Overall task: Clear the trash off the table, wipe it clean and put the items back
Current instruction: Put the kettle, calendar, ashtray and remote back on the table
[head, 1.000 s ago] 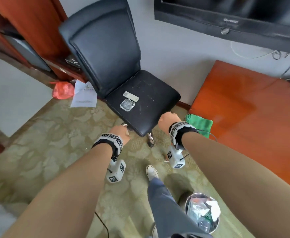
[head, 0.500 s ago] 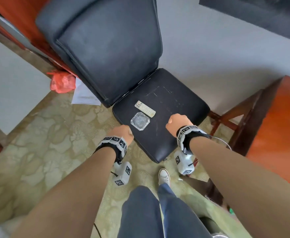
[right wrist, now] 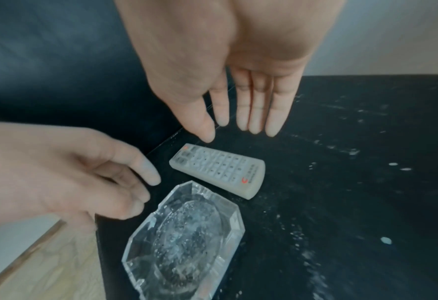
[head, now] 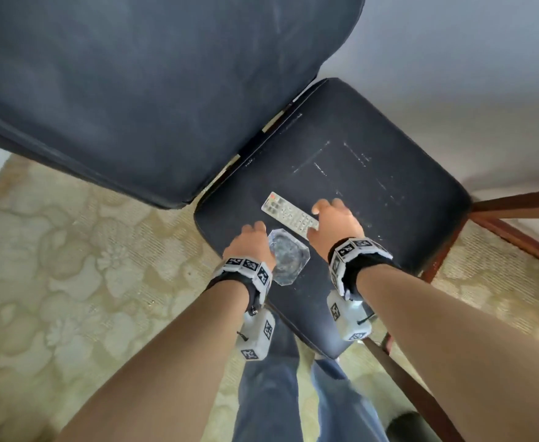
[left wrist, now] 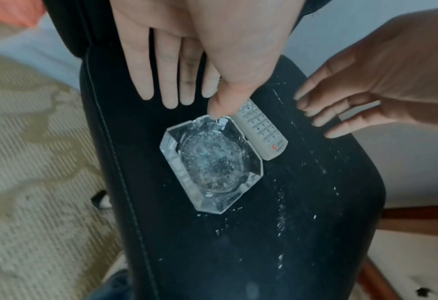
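Note:
A clear glass ashtray (head: 290, 258) with ash specks and a white remote (head: 288, 215) lie side by side on the black chair seat (head: 373, 173). My left hand (head: 250, 244) hovers over the ashtray's left edge, fingers spread and holding nothing. The left wrist view has the left hand (left wrist: 192, 101) above the ashtray (left wrist: 210, 164), thumb tip close to its far rim, with the remote (left wrist: 261, 130) beside it. My right hand (head: 335, 221) is open just right of the remote. In the right wrist view the right hand (right wrist: 228, 132) hangs above the remote (right wrist: 220, 168) and ashtray (right wrist: 184, 239) without touching.
The tall black chair back (head: 134, 90) rises at the left. White crumbs (left wrist: 281, 194) dot the seat. Wooden table legs (head: 516, 205) stand at the right. Patterned carpet (head: 54, 266) surrounds the chair, and my jeans-clad legs (head: 268, 393) are against its front edge.
I have stepped closer to the chair. Both hands moved forward from the seat's front edge and opened, the left over the ashtray, the right beside the remote.

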`<action>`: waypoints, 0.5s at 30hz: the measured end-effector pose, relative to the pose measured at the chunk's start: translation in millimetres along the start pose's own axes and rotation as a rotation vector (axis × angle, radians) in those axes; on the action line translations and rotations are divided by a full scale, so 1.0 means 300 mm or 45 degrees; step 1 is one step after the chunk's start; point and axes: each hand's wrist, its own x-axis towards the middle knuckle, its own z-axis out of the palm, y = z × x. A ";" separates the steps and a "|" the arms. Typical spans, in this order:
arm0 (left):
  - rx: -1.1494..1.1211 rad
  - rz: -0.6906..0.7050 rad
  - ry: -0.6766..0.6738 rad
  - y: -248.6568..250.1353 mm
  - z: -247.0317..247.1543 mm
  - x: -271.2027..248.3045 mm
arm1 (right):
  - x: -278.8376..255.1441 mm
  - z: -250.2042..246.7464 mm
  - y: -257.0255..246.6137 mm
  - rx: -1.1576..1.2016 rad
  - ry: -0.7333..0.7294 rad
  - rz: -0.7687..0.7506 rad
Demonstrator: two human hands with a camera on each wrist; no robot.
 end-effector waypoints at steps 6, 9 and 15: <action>-0.050 0.020 -0.055 -0.026 0.031 0.108 | 0.102 0.094 -0.090 -0.261 0.057 -0.113; 0.000 0.029 -0.098 -0.039 0.048 0.135 | 0.126 0.131 -0.092 -0.320 0.073 -0.097; 0.021 0.068 -0.103 -0.059 0.091 0.160 | 0.153 0.177 -0.074 -0.315 0.079 -0.051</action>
